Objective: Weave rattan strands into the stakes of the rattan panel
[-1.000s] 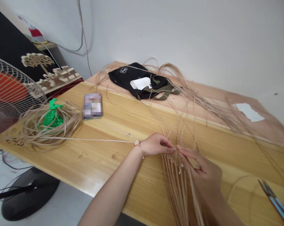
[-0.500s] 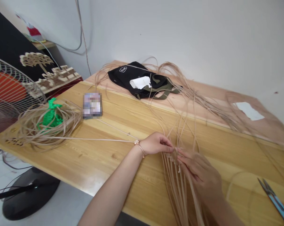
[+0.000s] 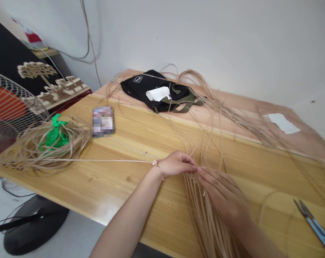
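Observation:
Both hands meet over a band of thin tan rattan strips that runs from the table's front edge toward the far side. My left hand, with a bracelet at the wrist, pinches a strip where the strips cross. My right hand lies on the strips just to the right, its fingertips touching the same spot. One long strip stretches left from my left hand to a loose coil.
The wooden table carries a green object inside the coil, a phone, a black bag with white paper, and scissors at the right. A floor fan stands left of the table.
My right hand has slid a little toward the left hand and flattened on the strips. The view has shifted slightly.

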The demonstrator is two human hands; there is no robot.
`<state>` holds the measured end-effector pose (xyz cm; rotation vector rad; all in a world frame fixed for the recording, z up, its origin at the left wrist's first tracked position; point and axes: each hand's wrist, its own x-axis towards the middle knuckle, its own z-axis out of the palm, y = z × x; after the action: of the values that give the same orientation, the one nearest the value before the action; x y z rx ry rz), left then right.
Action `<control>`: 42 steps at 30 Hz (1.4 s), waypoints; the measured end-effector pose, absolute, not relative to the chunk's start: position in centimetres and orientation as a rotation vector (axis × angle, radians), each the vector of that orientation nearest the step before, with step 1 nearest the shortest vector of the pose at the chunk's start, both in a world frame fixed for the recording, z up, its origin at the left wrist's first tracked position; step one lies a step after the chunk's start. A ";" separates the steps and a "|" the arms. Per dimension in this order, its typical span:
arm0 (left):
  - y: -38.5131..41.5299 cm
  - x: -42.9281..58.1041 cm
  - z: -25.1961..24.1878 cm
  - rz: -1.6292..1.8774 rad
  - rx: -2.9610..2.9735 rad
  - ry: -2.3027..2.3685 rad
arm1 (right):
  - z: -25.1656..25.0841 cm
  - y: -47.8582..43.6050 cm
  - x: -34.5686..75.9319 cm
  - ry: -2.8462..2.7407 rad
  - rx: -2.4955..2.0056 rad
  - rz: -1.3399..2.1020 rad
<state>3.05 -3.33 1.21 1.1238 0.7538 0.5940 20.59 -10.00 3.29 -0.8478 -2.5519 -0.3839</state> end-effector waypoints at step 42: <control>-3.5 3.1 1.1 0.548 1.270 0.783 | 4.0 -9.8 22.2 -1.647 -1.288 0.802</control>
<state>3.10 -3.53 1.09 1.2700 0.7830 0.5477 22.18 -9.80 4.03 -1.2883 -1.6465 0.8022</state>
